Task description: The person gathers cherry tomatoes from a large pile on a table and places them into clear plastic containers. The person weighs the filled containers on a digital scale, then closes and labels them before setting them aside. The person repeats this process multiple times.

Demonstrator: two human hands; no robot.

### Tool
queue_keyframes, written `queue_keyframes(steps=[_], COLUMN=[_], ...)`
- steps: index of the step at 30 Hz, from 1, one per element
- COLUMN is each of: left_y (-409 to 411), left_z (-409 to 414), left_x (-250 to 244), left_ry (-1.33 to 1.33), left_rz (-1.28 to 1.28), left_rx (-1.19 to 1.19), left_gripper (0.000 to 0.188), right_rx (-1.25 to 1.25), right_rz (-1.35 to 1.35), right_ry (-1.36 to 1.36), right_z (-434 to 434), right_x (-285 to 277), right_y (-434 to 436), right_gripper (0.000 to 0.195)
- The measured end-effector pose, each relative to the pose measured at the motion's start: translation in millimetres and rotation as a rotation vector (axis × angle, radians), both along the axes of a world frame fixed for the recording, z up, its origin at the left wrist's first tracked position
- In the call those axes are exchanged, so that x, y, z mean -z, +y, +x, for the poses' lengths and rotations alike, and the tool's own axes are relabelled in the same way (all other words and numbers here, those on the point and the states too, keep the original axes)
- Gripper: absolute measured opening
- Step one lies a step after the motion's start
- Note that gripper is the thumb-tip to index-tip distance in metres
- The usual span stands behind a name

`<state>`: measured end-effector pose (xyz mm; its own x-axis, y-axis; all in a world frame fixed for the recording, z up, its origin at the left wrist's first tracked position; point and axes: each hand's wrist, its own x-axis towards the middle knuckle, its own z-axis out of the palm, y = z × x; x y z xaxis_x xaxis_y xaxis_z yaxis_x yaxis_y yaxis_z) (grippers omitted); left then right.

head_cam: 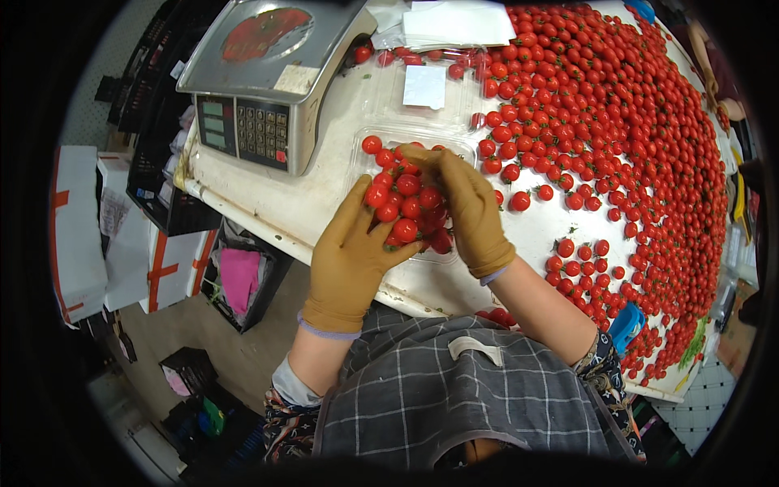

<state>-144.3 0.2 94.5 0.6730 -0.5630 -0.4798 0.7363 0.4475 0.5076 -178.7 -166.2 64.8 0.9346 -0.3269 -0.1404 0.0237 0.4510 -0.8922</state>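
Both my hands wear tan-brown gloves and cup a heap of red cherry tomatoes [409, 206] between them. My left hand [348, 262] has its fingers spread along the near left side of the heap. On the right, my right hand [471, 210] curls over the tomatoes, its fingertips at their far side. Beneath them lies a clear plastic clamshell container [389, 132], largely hidden by hands and fruit. Its lid [380, 100] is laid back, with a white label on it. Whether the lowest tomatoes rest in the container cannot be told.
A digital scale [255, 131] stands at the table's left corner, near a stack of white sheets [459, 25]. Loose cherry tomatoes [608, 103] cover the right side. A blue plastic object [627, 327] sits among them. Boxes and crates stand left; another person's arm [703, 58] shows far right.
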Motion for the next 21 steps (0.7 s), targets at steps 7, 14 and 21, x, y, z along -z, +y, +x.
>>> queue_keyframes(steps=[7,14,21], left_y=[29,35,26], left_z=[0,7,6], left_x=[-6,-4,-1], left_ry=[-0.196,-0.196,-0.225], left_rz=[0.171,0.218,0.258], left_rx=[-0.05,-0.042,-0.004], left_gripper=[0.053,0.052,0.052], right_rx=[0.199,-0.064,0.16], right_rz=[-0.527,-1.624,-1.738], right_ry=[0.123,-0.015,0.191], right_z=[-26,-52,-100], right_x=[3,53,60], right_y=[-57,-82,-139], right_gripper=[0.042,0.034,0.019])
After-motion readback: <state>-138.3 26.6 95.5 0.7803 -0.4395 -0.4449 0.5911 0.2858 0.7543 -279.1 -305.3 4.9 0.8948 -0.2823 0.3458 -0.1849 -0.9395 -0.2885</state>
